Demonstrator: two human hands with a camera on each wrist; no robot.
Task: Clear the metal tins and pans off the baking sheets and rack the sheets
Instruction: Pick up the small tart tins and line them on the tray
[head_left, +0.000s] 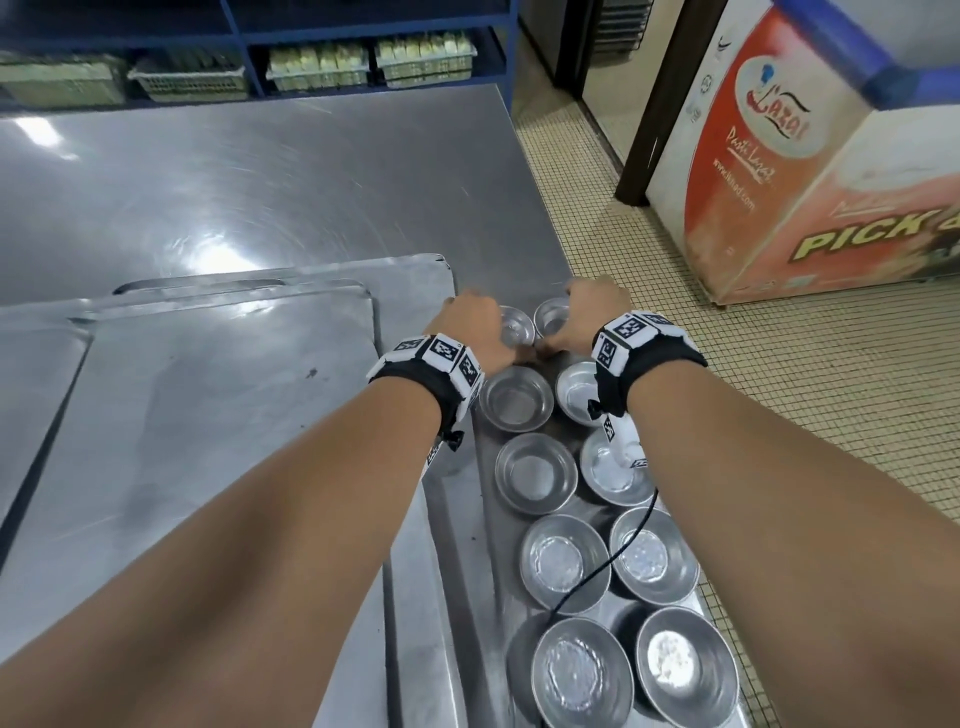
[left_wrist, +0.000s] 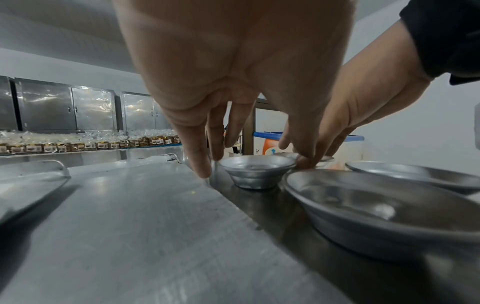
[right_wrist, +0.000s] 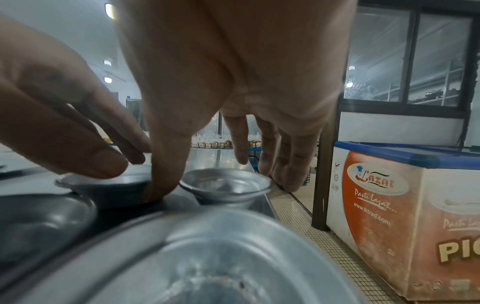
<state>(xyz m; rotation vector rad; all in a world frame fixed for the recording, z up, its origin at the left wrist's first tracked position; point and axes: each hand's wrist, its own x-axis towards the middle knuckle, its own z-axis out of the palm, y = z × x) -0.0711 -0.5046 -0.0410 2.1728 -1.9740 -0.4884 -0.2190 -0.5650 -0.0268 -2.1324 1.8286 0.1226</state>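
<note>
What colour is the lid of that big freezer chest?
Blue, above an orange and white body; the freezer chest shows best in the right wrist view.

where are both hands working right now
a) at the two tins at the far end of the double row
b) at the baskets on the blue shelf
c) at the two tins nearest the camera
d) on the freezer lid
a: in the head view the left hand and right hand each reach over one of the two farthest small tins, while the nearer tins in the row sit untouched.

Bare steel table (head_left: 249, 171) open beyond, tins (head_left: 566, 561) crowding sheet's right strip, freezer (head_left: 810, 171) right
</note>
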